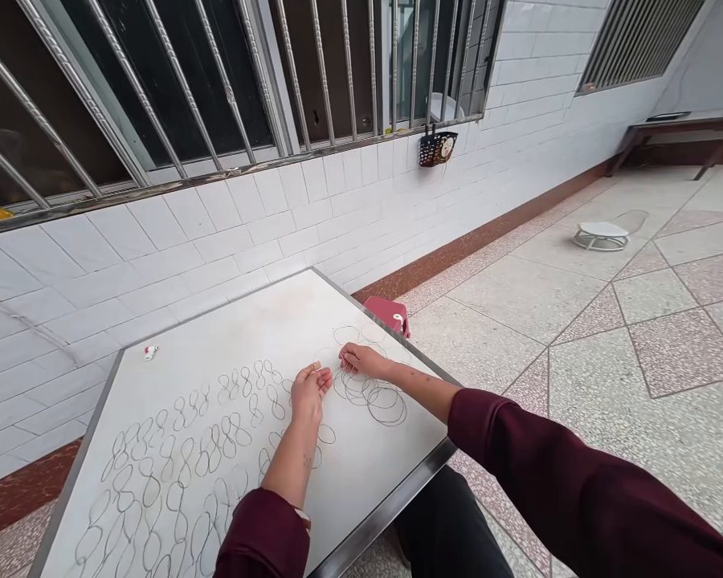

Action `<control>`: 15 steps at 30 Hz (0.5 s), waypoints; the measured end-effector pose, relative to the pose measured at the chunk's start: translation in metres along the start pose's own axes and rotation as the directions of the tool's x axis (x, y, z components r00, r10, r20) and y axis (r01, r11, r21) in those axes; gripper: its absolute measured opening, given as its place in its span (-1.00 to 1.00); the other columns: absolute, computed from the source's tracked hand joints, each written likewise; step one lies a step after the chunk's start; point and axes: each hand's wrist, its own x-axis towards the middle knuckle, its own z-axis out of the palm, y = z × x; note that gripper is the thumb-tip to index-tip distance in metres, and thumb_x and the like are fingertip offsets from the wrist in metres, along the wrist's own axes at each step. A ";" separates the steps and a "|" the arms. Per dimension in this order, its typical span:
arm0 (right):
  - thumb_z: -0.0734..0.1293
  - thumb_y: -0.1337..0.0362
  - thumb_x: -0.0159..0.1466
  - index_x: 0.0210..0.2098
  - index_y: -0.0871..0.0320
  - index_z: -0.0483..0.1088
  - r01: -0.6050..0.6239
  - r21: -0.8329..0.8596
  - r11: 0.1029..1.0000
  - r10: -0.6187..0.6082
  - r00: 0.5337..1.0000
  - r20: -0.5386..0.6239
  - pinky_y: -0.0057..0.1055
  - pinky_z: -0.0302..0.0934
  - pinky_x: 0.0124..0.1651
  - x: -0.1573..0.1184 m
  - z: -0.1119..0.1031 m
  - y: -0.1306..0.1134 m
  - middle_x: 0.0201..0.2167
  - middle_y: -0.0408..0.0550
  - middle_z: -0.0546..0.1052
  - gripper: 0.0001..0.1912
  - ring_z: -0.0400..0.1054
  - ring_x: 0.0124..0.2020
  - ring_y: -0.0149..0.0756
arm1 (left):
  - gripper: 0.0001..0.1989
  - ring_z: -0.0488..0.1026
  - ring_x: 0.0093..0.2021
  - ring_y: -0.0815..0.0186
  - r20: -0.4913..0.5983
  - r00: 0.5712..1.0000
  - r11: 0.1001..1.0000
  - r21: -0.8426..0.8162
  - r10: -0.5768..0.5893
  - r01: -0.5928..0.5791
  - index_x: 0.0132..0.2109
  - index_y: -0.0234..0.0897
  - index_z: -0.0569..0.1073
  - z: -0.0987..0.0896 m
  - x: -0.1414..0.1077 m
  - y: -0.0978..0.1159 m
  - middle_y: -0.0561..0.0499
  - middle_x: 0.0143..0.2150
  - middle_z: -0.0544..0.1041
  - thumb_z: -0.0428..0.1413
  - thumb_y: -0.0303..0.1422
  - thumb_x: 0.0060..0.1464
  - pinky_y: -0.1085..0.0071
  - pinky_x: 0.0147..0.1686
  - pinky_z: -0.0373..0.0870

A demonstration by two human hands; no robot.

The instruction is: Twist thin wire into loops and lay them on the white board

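Observation:
My left hand is above the middle of the white table, thumb and forefinger pinched, other fingers loosely curled. Close to its right, my right hand is closed in a pinch, palm side down. A thin wire ring shows only faintly between the fingertips; its full outline is hard to make out. Beneath and beside my right hand lie several overlapping round wire rings. To the left, wire loops twisted into figure-eights lie spread in rough rows, some partly hidden by my left forearm.
A small white and red object lies near the table's far left corner. Behind stands a white tiled wall with a barred window and a hanging black basket. A red stool is beyond the table edge; a low white chair stands farther right.

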 end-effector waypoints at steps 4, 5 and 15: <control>0.25 0.41 0.30 -0.12 0.11 0.37 0.019 -0.049 0.999 -0.019 1.000 0.005 -0.45 0.33 -0.21 -0.006 0.001 0.003 -0.21 -0.08 0.57 -0.82 0.48 -0.25 -0.34 | -0.78 0.50 -0.28 0.31 -0.028 0.998 0.998 0.028 0.053 -0.052 -0.05 -0.35 0.45 -0.004 -0.005 0.000 -0.04 -0.17 0.52 0.12 -0.30 0.23 0.30 -0.30 0.51; 0.25 0.42 0.29 -0.09 0.10 0.36 0.025 -0.060 0.998 -0.025 1.000 0.000 -0.45 0.33 -0.21 -0.007 0.001 0.003 -0.18 -0.07 0.57 -0.79 0.49 -0.24 -0.34 | -0.78 0.50 -0.29 0.31 -0.040 0.997 0.997 0.034 0.072 -0.071 -0.06 -0.35 0.45 -0.006 -0.007 0.001 -0.04 -0.18 0.53 0.12 -0.30 0.23 0.30 -0.30 0.51; 0.21 0.54 0.22 -0.03 0.10 0.34 0.119 -0.276 0.954 -0.137 0.990 -0.047 -0.40 0.25 -0.08 -0.035 0.009 0.007 -0.10 -0.06 0.52 -0.63 0.42 -0.12 -0.29 | -0.83 0.53 -0.34 0.36 -0.086 0.974 0.977 0.006 0.211 -0.212 -0.10 -0.32 0.48 -0.033 -0.068 0.015 -0.11 -0.28 0.59 0.11 -0.40 0.16 0.35 -0.21 0.47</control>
